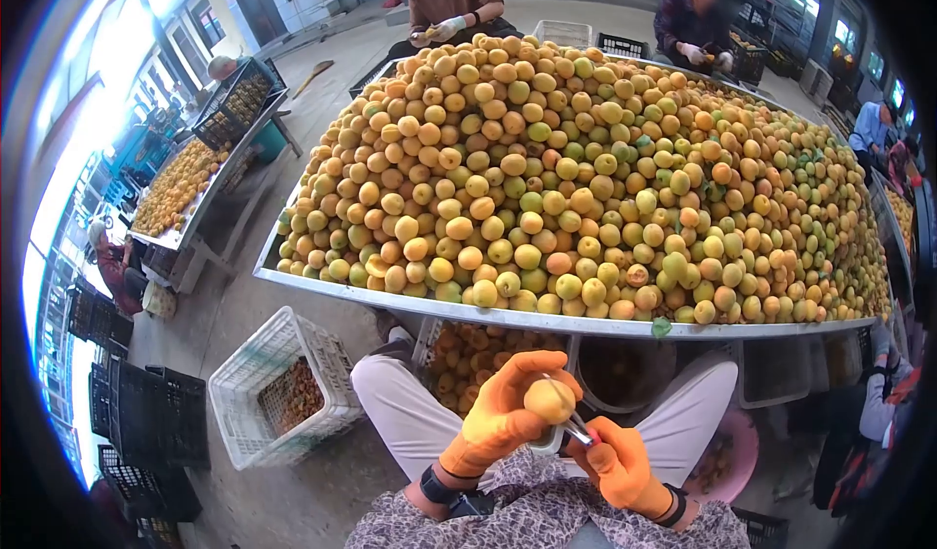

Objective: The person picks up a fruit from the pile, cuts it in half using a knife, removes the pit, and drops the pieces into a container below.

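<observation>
An apricot (549,401) sits in my left hand (503,412), pinched between the orange-gloved fingers and thumb. My right hand (625,466), in a matching glove, is closed around a slim metal tool (582,432) with a red part near the grip. The tool's metal end reaches the apricot's lower right side. Both hands are over my lap, below the front rim of a metal-edged table (508,316). A large heap of yellow, orange and greenish apricots (586,188) covers that table. Under the rim, a crate holds orange apricot pieces (473,354).
To my left stands a white plastic crate (342,373) with brownish bits inside, near stacked black crates (156,412). A pink basin (744,456) is by my right leg. Across the heap sit two people (454,2) in gloves. Another fruit table (181,193) stands at far left.
</observation>
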### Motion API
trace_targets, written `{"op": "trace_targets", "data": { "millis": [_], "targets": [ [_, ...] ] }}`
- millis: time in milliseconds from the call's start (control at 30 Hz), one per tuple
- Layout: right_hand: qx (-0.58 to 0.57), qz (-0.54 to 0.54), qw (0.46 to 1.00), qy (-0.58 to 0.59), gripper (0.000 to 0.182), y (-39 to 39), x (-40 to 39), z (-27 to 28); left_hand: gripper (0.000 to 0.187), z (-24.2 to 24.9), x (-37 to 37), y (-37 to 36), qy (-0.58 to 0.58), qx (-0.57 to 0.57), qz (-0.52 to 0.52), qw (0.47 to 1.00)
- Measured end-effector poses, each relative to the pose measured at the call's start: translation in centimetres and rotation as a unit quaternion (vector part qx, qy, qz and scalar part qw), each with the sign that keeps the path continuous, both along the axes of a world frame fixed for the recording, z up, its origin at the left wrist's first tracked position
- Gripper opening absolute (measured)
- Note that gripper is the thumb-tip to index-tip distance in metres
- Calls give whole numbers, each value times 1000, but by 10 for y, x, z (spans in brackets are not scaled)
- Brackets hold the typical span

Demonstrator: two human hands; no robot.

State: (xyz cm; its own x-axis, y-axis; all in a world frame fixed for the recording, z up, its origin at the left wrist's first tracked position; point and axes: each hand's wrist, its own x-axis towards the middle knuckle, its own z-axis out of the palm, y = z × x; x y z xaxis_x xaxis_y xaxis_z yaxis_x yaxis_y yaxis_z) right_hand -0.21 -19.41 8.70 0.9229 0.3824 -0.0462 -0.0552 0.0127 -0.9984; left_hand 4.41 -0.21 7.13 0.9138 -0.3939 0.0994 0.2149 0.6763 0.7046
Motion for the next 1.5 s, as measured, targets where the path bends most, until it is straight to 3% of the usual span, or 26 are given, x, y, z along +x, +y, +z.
{"op": "trace_targets", "data": {
  "millis": [167, 400, 467, 600, 667, 700, 733, 800, 933, 1500],
  "targets": [
    [46, -23, 998, 27, 67, -3, 1, 2, 73, 8, 1, 4, -42, 73, 48, 995],
    [59, -15, 997, 52, 67, -4, 3, -7, 71, 5, -3, 4, -20, 52, 57, 997],
    [-11, -41, 999, -25, 61, -1, 5, -10, 69, 4, -2, 6, -9, 23, 55, 998],
    [-35, -32, 998, -43, 54, -5, 7, -13, 69, 2, 0, 6, -11, 26, 60, 998],
    [-202, -100, 971, -78, 40, -5, 11, -12, 68, 1, 2, 7, -11, 41, 63, 997],
    [-220, -119, 966, -65, 39, -9, 12, -13, 68, 1, 3, 8, -11, 41, 64, 997],
    [-220, -117, 966, -66, 39, -15, 13, -15, 67, 0, 5, 10, -15, 53, 62, 997],
    [-81, -72, 988, -113, 35, -27, 9, -21, 65, -3, 5, 12, -16, 64, 62, 996],
    [-105, 45, 993, -19, 32, -28, 18, -15, 60, -6, 7, 8, 11, 53, 28, 998],
    [-75, 67, 995, -22, 38, -25, 19, -14, 70, -6, 1, -4, 56, 16, -18, 998]
  ]
}}
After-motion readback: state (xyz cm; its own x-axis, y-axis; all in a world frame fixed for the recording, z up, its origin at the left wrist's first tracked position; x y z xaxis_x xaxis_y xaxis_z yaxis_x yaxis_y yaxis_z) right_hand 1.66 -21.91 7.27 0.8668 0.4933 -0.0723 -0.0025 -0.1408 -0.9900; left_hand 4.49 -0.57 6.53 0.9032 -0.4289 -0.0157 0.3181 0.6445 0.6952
